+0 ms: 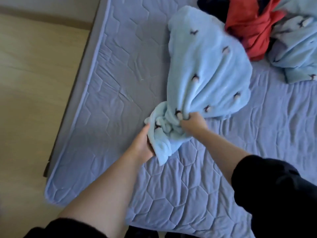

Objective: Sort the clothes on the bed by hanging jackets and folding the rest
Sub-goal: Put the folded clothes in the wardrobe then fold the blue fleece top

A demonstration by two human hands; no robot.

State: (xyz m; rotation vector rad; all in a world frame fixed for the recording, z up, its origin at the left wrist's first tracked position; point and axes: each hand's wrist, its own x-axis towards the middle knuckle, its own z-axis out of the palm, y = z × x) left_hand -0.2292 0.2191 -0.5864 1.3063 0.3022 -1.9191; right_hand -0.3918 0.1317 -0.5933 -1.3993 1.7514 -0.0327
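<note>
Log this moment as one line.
stage: fleece gathered, not yet folded | left hand: holds bunched end | right hand: grips fleece above it | pile: red garment, second fleece, far side of bed

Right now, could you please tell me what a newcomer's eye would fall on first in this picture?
First, the pale blue fleece garment stretched across the middle of the bed, its bunched near end gripped by both hands: the left hand lower, the right hand higher. Next, the red garment at the top right, lying between that fleece and a second pale blue fleece piece at the right edge.
</note>
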